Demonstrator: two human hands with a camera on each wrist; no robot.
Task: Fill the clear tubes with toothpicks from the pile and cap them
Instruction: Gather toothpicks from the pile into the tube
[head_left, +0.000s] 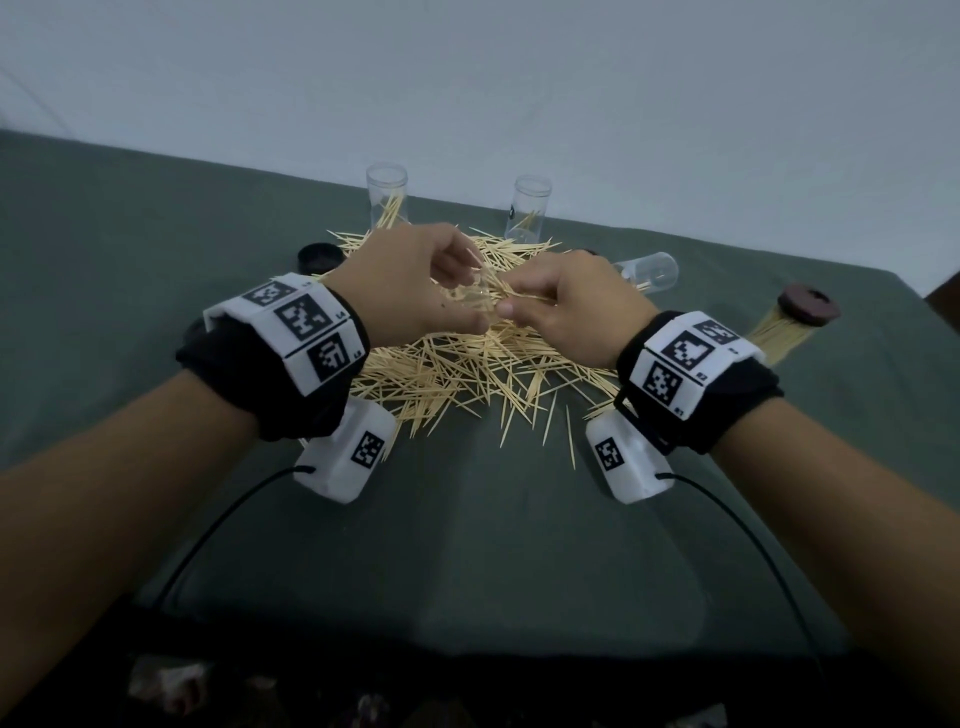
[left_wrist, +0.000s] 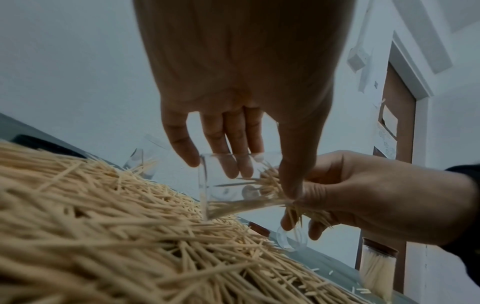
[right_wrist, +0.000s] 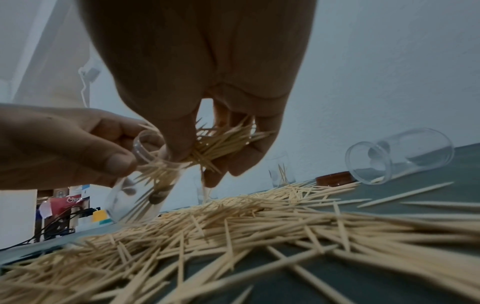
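Observation:
A wide pile of toothpicks (head_left: 467, 364) covers the middle of the green table. Just above it my left hand (head_left: 415, 291) grips a clear tube (left_wrist: 233, 191) tilted on its side, fingers and thumb round its wall. My right hand (head_left: 561, 306) pinches a bundle of toothpicks (right_wrist: 221, 144) with its tips pushed into the tube's mouth (right_wrist: 145, 144). Some toothpicks lie inside the tube (right_wrist: 140, 197).
Two upright clear tubes (head_left: 387, 195) (head_left: 530, 208) with a few toothpicks stand behind the pile. An empty tube (head_left: 649, 273) lies on its side at the right, near a brown cap (right_wrist: 335, 178). A full capped tube (head_left: 789, 327) lies far right. A black cap (head_left: 318, 255) sits left.

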